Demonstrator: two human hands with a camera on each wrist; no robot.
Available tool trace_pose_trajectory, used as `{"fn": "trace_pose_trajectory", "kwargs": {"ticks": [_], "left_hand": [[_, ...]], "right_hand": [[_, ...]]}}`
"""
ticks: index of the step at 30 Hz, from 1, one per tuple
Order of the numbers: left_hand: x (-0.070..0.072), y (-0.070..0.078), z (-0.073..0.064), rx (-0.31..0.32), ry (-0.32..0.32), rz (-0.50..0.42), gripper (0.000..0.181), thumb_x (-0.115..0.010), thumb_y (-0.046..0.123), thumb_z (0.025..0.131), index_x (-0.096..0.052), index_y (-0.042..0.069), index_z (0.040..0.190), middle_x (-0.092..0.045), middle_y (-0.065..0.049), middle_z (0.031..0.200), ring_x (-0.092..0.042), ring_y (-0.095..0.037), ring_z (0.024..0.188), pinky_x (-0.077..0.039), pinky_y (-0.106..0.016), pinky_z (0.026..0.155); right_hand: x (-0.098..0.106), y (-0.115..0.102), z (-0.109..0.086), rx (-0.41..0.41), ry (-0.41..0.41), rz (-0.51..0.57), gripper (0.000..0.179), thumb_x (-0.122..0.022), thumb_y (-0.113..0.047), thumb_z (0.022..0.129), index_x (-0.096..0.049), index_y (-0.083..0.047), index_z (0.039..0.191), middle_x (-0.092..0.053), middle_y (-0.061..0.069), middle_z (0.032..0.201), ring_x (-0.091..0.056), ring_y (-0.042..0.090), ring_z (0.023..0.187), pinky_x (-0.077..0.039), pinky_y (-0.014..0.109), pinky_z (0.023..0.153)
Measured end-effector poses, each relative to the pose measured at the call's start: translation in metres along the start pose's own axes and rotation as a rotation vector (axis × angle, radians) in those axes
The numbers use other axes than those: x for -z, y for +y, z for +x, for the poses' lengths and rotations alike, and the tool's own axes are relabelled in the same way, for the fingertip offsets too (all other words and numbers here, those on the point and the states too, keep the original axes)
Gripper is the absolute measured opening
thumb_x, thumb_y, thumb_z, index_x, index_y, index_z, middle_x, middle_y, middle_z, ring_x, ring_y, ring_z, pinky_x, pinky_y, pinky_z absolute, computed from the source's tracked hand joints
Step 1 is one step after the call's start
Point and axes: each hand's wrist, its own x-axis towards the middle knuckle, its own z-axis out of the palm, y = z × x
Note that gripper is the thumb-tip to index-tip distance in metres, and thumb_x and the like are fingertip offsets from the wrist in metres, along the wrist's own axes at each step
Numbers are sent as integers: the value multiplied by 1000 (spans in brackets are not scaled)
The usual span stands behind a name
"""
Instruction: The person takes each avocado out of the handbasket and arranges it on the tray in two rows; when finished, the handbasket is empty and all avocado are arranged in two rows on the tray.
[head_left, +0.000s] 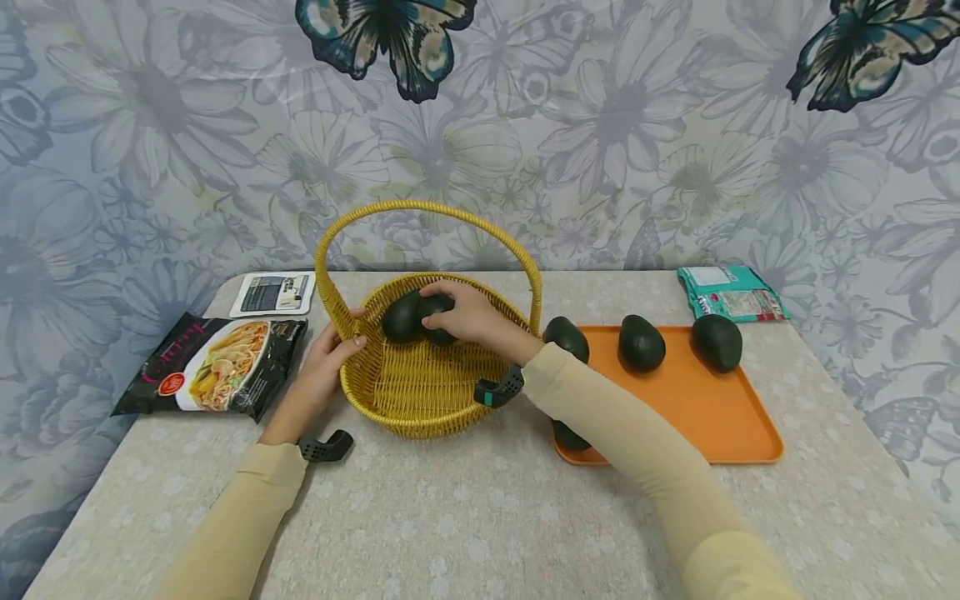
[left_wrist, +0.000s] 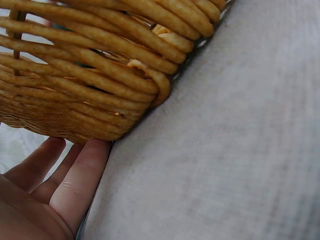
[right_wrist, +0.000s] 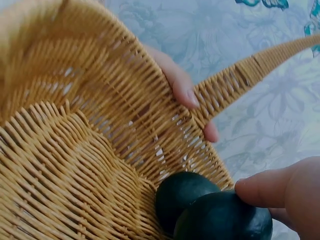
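A yellow wicker basket [head_left: 420,425] with a tall arched handle stands on the table. My left hand [head_left: 321,371] grips its left rim by the foot of the handle, thumb over the edge; in the left wrist view fingers [left_wrist: 80,185] touch the weave from outside. Inside the basket, my right hand [head_left: 471,315] holds a dark green avocado [head_left: 437,321] from above. Another avocado [head_left: 402,318] lies right against it, at the basket's back left wall. In the right wrist view, the held avocado [right_wrist: 225,220] partly covers the other one [right_wrist: 181,197].
An orange tray [head_left: 697,425] on the right bears several avocados, one [head_left: 641,343] near its back edge; my right forearm crosses its left side. A teal packet [head_left: 731,293] lies behind it. Left of the basket are a black noodle packet [head_left: 217,367] and a white packet [head_left: 273,293].
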Motion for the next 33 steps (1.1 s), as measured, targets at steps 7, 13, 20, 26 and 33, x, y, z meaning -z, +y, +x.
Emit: {"fn": "trace_pose_trajectory", "kwargs": {"ticks": [7,13,20,26,33], "left_hand": [[0,-1,2,-13,-7,-2,50,-48,24,108,-36,17,156,-34,-17,158,-46,-8,126,-49,-14,90],[0,0,4,-28,-5,9,50,-49,24,108,-37,17,156,-35,-17,157,-47,-4,124,-48,-14,90],[0,3,4,-12,-4,18,52,-49,24,108,-35,17,157,-35,-16,158,-46,-8,126,-47,-14,90],[2,1,1,-9,6,5,51,-50,24,108,-36,17,156,-39,-12,151,-48,-5,122,-48,-15,89],[1,-2,1,-5,0,4,51,-50,26,108,-36,18,157,-35,-16,156,-47,-3,121,-49,-15,88]], "right_hand": [[9,-5,-17,61,-53,-6,47,-70,-27,98,-57,-27,143,-39,8,161,-51,30,137,-59,45,83],[25,-14,-44,126,-102,-3,48,-69,-25,98,-57,-24,144,-39,3,160,-41,27,146,-60,45,85],[48,-16,-79,193,-187,37,48,-66,-19,99,-55,-23,146,-46,3,154,-53,28,132,-60,49,81],[61,-6,-107,269,-221,2,49,-67,-16,98,-56,-18,145,-56,9,143,-62,24,110,-57,38,83],[72,11,-131,344,-221,26,50,-67,-9,95,-55,-7,144,-59,17,142,-67,25,100,-55,36,81]]}}
